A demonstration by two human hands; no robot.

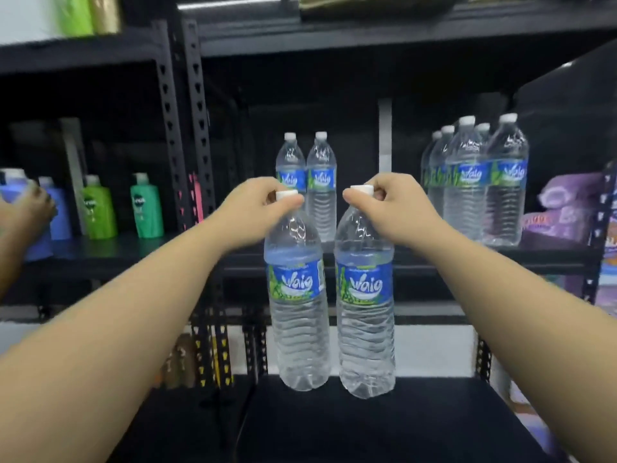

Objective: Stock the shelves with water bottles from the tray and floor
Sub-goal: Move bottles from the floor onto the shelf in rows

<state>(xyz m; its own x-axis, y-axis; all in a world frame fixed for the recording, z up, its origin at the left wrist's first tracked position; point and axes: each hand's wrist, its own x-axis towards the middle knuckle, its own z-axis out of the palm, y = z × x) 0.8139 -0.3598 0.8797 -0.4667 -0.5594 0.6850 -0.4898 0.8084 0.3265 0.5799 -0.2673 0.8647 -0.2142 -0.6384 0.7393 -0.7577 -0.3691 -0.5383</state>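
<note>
L hand [263,203] pinches the white cap of the left bottle [298,295], fingers curled round the neck; R hand [384,202] does the same w/ the right bottle [365,302]. Both bottles hang upright, side by side, close but apart, bases just above the black lower shelf [417,419] — whether they touch it can't be told. Both carry blue-green "Waig" labels.

Behind them, on the middle shelf [500,259], a pair of bottles [307,182] stands upright at centre. Further right on the same shelf, a cluster of bottles [477,182], approx. five or six, packed tight. Purple packs [567,208] sit at the far right.

On the left rack — green shampoo bottles [123,208] and blue ones [56,212]; another person's hand [30,205] reaches in there, blurred.
</note>
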